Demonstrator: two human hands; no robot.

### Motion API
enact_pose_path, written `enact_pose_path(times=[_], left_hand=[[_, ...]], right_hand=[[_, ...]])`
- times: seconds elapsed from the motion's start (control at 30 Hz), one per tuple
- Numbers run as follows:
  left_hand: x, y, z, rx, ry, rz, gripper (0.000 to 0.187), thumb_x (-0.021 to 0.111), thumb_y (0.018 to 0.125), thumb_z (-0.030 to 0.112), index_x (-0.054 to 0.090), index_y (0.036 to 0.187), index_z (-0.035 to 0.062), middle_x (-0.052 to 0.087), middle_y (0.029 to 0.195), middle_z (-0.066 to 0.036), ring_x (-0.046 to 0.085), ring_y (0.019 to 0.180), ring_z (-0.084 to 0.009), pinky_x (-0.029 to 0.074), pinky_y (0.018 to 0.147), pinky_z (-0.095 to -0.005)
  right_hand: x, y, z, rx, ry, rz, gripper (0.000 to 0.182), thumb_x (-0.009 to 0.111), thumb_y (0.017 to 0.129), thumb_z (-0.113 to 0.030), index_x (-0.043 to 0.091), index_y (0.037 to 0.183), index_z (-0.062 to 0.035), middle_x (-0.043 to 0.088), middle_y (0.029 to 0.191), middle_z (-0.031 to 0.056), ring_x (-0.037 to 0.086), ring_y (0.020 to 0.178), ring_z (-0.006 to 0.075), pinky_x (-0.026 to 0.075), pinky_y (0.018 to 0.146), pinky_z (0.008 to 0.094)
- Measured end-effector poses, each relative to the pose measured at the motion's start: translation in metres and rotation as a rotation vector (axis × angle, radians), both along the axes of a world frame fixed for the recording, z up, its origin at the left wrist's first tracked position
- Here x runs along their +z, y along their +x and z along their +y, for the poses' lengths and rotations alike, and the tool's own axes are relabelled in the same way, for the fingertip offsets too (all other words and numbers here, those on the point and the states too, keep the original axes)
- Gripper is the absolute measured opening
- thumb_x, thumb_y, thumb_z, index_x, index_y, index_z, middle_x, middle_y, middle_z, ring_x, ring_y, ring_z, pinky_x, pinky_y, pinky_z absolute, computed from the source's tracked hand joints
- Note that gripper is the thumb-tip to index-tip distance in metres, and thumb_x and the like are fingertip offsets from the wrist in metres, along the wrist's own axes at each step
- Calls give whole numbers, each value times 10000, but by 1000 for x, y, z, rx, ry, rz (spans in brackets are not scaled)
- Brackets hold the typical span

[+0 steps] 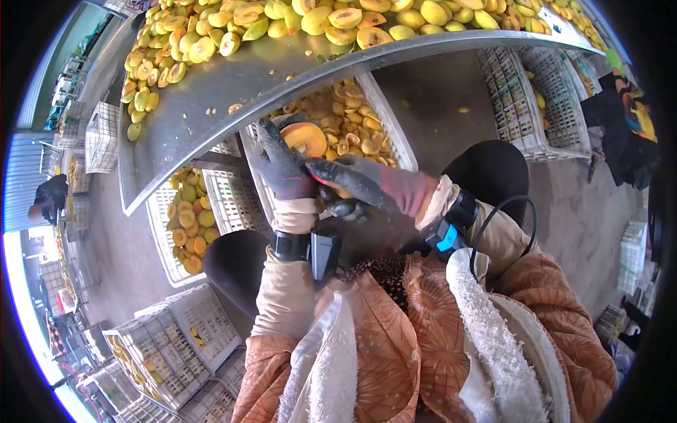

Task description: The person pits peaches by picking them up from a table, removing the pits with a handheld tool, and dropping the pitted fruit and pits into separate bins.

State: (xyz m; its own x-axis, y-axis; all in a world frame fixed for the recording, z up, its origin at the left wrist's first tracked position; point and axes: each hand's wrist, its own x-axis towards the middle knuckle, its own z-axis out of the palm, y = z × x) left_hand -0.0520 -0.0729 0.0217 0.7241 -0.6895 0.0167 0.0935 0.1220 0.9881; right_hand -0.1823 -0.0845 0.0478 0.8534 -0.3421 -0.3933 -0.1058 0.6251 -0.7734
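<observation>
My left hand [284, 163], in a dark grey glove, is closed around a peach half [305, 139] whose orange cut face shows. My right hand [360, 185], gloved too, sits close beside it with curled fingers. Something orange-red shows between those fingers, but most of it is covered and I cannot make out what it is. Both hands are over my lap, just below the edge of the metal table [233, 92]. Under them stands a white crate [384, 116] filled with yellow-orange fruit pieces.
Many halved yellow peaches [201, 49] lie heaped on the table. Another crate [166, 247] of peach halves stands at lower left. More white crates [173, 338] are stacked nearby, with other crates [522, 106] at right. Another person [624, 120] is at the far right.
</observation>
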Motion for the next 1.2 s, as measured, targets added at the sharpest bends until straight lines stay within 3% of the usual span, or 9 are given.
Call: enact_pose_path(times=[0.07,0.17,0.33,0.4,0.43,0.6,0.7,0.93,1.2], left_hand=[[-3,6,3,32,-41,97,610,371,920,541,598,927,-26,622,824,-110,605,723,-196,509,667,-294],[15,10,14,-572,-162,566,583,381,906,556,583,922,9,624,812,-117,621,737,-236,535,688,-332],[6,54,24,-400,-120,720,536,503,864,527,562,1030,20,622,897,-108,612,849,-240,531,731,-380],[-12,111,36,-66,-74,536,528,501,875,508,552,1068,18,622,923,-98,620,820,-227,535,710,-375],[-14,146,40,188,94,124,473,540,869,492,609,974,35,636,825,-81,600,677,-183,514,636,-328],[22,202,64,690,745,-1333,361,588,859,314,622,1051,10,654,954,-157,616,843,-361,492,747,-373],[17,222,0,375,245,-1051,304,656,805,250,632,1058,84,658,963,-117,636,835,-277,492,745,-320],[10,219,-202,19,692,-1213,399,641,755,315,593,1099,118,641,1003,-164,594,973,-333,469,833,-389],[-15,230,-251,-339,696,-1156,504,702,726,293,544,1118,18,624,980,-181,601,897,-293,478,745,-373]], right_hand=[[-7,-2,-2,84,176,-96,453,475,892,-521,512,750,-93,418,549,-36,372,430,55,285,380,196],[-21,4,5,118,441,-202,445,452,905,-516,495,746,-102,400,535,-36,357,403,52,256,343,182],[-20,3,-4,267,441,-347,473,497,859,-568,511,784,-101,394,510,-28,342,397,32,290,374,170],[-14,-3,-13,59,104,-56,508,487,862,-572,540,772,-75,444,512,4,399,395,75,338,384,220],[-33,1,-20,-23,-532,350,555,476,862,-582,574,763,-44,516,550,48,481,424,137,398,424,288],[-70,10,-9,-274,-923,443,489,525,864,-509,603,808,-29,568,596,133,559,534,234,405,511,380],[-86,16,-17,-267,-1090,541,438,528,867,-453,606,872,-22,582,627,180,603,617,315,423,564,416],[-91,11,-27,-181,-1251,450,292,526,895,-331,587,1015,-72,585,644,143,590,618,315,445,572,408],[-53,4,-26,-360,-1164,445,307,595,860,-322,535,917,-26,550,604,172,554,567,354,411,521,426]])
